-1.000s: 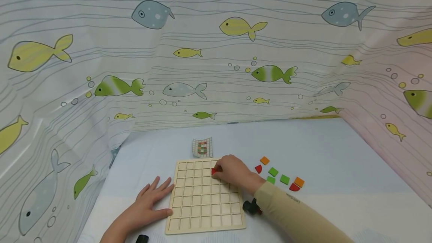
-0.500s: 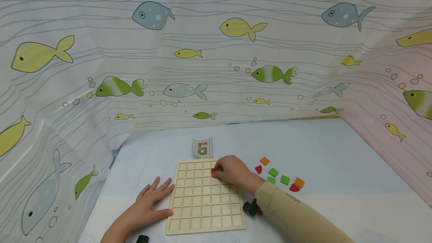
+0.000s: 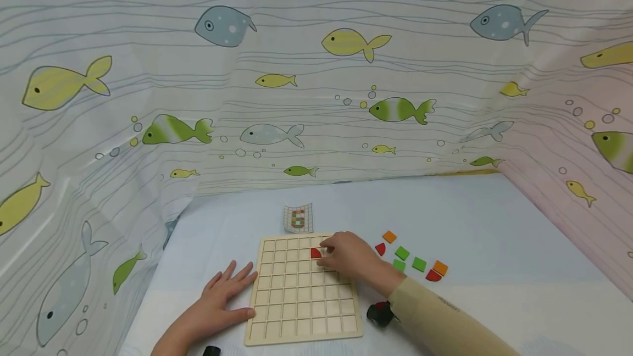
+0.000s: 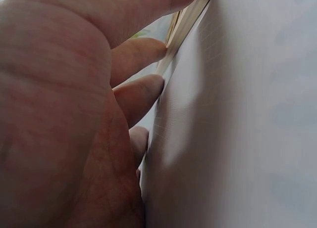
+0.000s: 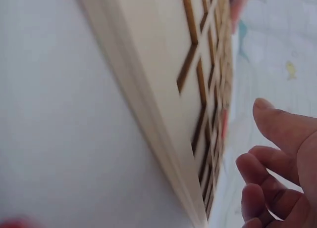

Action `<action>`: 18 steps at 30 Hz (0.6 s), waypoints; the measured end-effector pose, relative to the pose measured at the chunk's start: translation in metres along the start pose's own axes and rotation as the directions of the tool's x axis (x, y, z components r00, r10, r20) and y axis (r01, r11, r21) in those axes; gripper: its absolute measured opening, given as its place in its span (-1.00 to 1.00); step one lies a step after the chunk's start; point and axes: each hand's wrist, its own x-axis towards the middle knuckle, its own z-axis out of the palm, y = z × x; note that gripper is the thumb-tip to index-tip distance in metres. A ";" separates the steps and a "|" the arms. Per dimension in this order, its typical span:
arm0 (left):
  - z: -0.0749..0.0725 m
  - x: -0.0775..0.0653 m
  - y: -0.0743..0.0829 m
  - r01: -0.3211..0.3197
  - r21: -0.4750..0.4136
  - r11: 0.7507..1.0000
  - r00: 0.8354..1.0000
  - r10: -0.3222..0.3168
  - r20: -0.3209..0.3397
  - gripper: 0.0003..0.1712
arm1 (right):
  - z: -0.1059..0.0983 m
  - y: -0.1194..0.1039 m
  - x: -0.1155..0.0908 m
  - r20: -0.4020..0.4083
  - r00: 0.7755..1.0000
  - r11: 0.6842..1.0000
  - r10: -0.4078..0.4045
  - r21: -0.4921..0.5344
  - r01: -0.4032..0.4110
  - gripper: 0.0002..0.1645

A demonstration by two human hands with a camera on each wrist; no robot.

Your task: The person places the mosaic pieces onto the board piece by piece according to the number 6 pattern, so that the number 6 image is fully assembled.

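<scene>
A red quarter-round tile (image 3: 315, 253) lies in a cell near the top of the wooden grid board (image 3: 296, 296). Just right of that tile is my right hand (image 3: 352, 257), thumb and fingers apart and holding nothing. The right wrist view has the hand (image 5: 285, 163) over the board (image 5: 163, 109), its thumb clear of the fingers; the tile is only a thin red sliver (image 5: 225, 121) there. My left hand (image 3: 220, 301) lies spread at the board's left side, its thumb and fingertips at the edge. In the left wrist view, fingers (image 4: 141, 97) reach the board's rim (image 4: 181, 32).
Right of the board lie orange tiles (image 3: 389, 237), green tiles (image 3: 419, 264) and red quarter-round tiles (image 3: 433, 276). A small pattern card (image 3: 298, 218) is behind the board. Black wrist devices (image 3: 379, 315) sit by each forearm. A fish-print sheet (image 3: 346, 125) surrounds the table.
My right hand has let go of the red tile, which stays in its cell, and has drawn slightly right with its fingers parted. The left hand keeps its place by the board.
</scene>
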 end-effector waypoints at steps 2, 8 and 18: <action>0.000 0.001 0.000 0.002 0.000 1.000 1.000 -0.002 0.003 -0.12 | -0.005 0.004 -0.008 -0.011 1.000 1.000 -0.004 0.001 0.004 -0.49; -0.002 0.002 -0.001 0.010 0.001 1.000 1.000 -0.010 0.016 -0.12 | -0.021 0.026 -0.035 -0.077 0.997 0.999 -0.017 0.050 0.021 -0.50; 0.000 0.001 0.000 0.009 -0.005 1.000 1.000 -0.009 0.016 -0.12 | -0.036 0.067 -0.080 -0.180 0.983 0.992 0.044 0.123 -0.022 -0.35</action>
